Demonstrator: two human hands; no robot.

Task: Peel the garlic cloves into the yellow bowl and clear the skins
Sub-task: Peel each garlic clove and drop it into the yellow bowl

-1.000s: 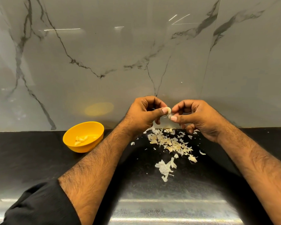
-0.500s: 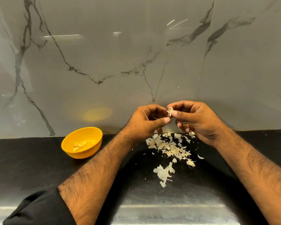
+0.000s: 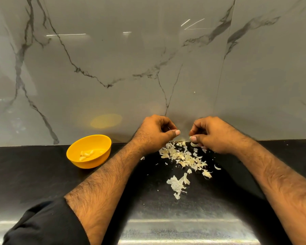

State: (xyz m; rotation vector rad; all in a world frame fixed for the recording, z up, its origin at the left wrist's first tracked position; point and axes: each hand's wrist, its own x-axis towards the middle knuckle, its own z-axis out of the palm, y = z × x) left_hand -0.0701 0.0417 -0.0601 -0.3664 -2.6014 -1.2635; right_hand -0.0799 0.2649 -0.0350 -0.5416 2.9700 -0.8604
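Note:
The yellow bowl (image 3: 88, 151) sits on the black counter at the left, with several peeled cloves (image 3: 86, 154) inside. My left hand (image 3: 155, 134) hovers right of the bowl with its fingers curled shut and the thumb against the forefinger. A pale sliver, apparently the garlic clove (image 3: 168, 128), shows inside the curl. My right hand (image 3: 213, 136) is a hand's width to the right, low over the skins, thumb and fingers pinched together. A pale scrap of skin (image 3: 194, 144) lies just under its thumb; I cannot tell whether it is held. Loose garlic skins (image 3: 183, 157) litter the counter between my wrists.
The grey marbled wall (image 3: 148, 68) rises straight behind my hands at the counter's back edge. A larger papery skin (image 3: 177, 185) lies nearer to me. The shiny steel front edge (image 3: 184, 230) of the counter runs along the bottom, and my black sleeve (image 3: 46, 225) shows at the lower left.
My hands, joined on the clove a second ago, have pulled apart and dropped lower, close to the counter. The right hand now sits just above the pile of skins.

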